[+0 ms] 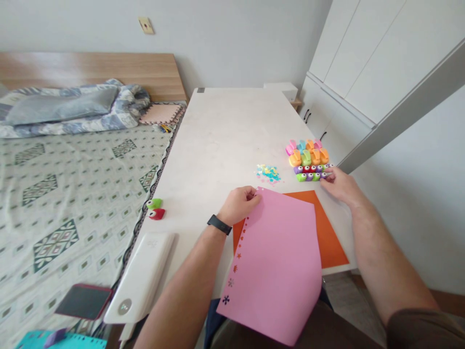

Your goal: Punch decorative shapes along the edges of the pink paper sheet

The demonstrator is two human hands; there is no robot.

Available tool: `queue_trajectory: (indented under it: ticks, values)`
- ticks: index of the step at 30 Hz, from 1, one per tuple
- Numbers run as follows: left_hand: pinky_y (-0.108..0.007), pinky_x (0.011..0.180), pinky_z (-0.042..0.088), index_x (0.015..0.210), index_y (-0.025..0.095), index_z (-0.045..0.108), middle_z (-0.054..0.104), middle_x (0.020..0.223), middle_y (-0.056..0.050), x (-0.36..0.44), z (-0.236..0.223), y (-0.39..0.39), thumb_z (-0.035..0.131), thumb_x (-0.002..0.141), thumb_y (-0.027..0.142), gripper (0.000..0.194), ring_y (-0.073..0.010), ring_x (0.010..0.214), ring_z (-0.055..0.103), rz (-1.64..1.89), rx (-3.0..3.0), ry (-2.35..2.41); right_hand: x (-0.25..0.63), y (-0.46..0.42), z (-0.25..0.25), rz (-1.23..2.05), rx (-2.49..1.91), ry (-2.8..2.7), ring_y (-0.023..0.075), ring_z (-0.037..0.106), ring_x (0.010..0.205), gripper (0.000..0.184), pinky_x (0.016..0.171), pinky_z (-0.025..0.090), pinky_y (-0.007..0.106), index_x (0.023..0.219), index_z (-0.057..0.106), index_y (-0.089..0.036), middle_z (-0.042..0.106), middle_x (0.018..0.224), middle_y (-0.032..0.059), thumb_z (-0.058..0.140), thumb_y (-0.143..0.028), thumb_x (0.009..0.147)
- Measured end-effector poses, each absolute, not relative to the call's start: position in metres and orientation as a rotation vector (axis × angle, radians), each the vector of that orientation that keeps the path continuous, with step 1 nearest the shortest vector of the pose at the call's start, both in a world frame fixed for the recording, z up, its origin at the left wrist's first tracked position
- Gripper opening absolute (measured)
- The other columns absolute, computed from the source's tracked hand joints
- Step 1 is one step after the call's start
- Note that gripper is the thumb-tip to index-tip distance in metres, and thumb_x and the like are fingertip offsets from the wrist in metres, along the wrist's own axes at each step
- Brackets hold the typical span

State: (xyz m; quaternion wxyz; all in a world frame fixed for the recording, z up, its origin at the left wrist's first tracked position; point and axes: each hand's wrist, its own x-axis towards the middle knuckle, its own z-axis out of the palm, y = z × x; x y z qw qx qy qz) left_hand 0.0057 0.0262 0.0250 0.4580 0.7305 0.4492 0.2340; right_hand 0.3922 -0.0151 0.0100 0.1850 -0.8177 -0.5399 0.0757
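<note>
My left hand (pixel 240 203), with a black band on its wrist, pinches the top left corner of a pink sheet of paper (pixel 279 257). Small shapes such as hearts, stars, a crown and flowers are cut along the sheet's left edge, and its near end bends over my lap. Beneath it lies an orange sheet (pixel 329 237) on the white table. My right hand (pixel 339 184) reaches to the right end of the rows of small paper punches (pixel 308 177), its fingers closed around the end punch of the nearest row. Those punches are green, purple and red with round eyes.
Bigger pastel punches (pixel 308 156) stand behind the small ones. A pile of paper confetti (pixel 268 173) lies left of them. Green and red punches (pixel 156 214) sit at the left edge, near a white device (pixel 143 276). A bed with a phone (pixel 84 301) adjoins the table.
</note>
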Motion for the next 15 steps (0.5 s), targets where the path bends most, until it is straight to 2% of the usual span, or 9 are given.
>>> queue_trajectory:
  ticks: [4, 9, 15]
  values:
    - [-0.023, 0.054, 0.035, 0.076, 0.018, 0.065, 0.062, 0.067, 0.000, 0.006, 0.025, 0.027, 0.060, 0.086, 0.041, 0.026, -0.0126, 0.060, 0.052, 0.585, 1.814, 1.102, 0.388, -0.020, 0.017, 0.152, -2.316, -1.402, 0.0262, 0.071, 0.088, 0.049, 0.083, 0.051, 0.038, 0.123, 0.066, -0.021, 0.077, 0.095, 0.0060, 0.069, -0.036, 0.077]
    - [-0.024, 0.054, 0.035, 0.077, 0.018, 0.066, 0.063, 0.066, 0.000, 0.005, 0.023, 0.028, 0.059, 0.086, 0.040, 0.025, -0.0131, 0.061, 0.053, 0.601, 1.845, 1.098, 0.353, -0.015, 0.052, -0.036, -2.119, -1.309, 0.0239, 0.070, 0.082, 0.036, 0.083, 0.053, 0.039, 0.116, 0.068, -0.022, 0.076, 0.092, 0.0060, 0.065, -0.032, 0.081]
    - [-0.025, 0.055, 0.035, 0.075, 0.017, 0.066, 0.061, 0.065, 0.001, 0.004, 0.024, 0.024, 0.060, 0.088, 0.038, 0.025, -0.0124, 0.060, 0.053, 0.599, 1.866, 1.132, 0.238, 0.008, 0.104, 0.189, -1.659, -1.800, 0.0188, 0.064, 0.074, 0.030, 0.073, 0.051, 0.033, 0.115, 0.068, -0.022, 0.073, 0.092, 0.0054, 0.065, -0.028, 0.086]
